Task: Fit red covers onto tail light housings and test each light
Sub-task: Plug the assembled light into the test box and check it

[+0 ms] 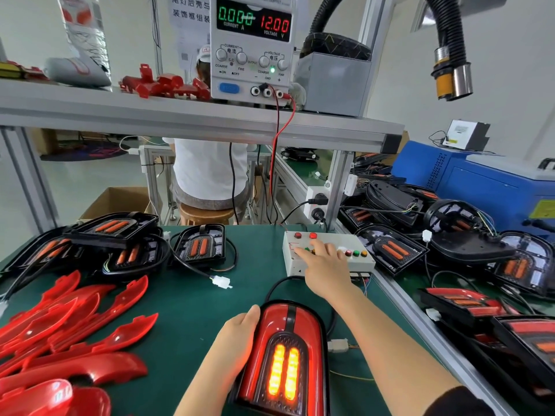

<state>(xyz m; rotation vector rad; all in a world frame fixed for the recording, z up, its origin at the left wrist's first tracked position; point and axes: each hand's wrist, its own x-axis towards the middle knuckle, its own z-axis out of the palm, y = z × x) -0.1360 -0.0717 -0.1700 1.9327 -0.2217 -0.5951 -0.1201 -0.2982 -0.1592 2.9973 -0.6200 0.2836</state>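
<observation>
— What does the power supply [252, 49] read?
— Green "0.000" over "CURRENT A", red "12.00" over "VOLTAGE V". Its knobs are marked "CURRENT 电流" and "VOLTAGE 电压", with "COARSE" and "FINE". Lower down are "ON", "OFF" and "GND".
— And the paper sheet [189, 13] behind it?
— "尾灯后壳与" and "装饰框组装"; the rest is hidden.

The loose red covers [69, 319] look like glossy, smooth plastic. The bench mat [192, 310] is matt green, and the shelf frame [192, 118] is brushed grey metal.
</observation>
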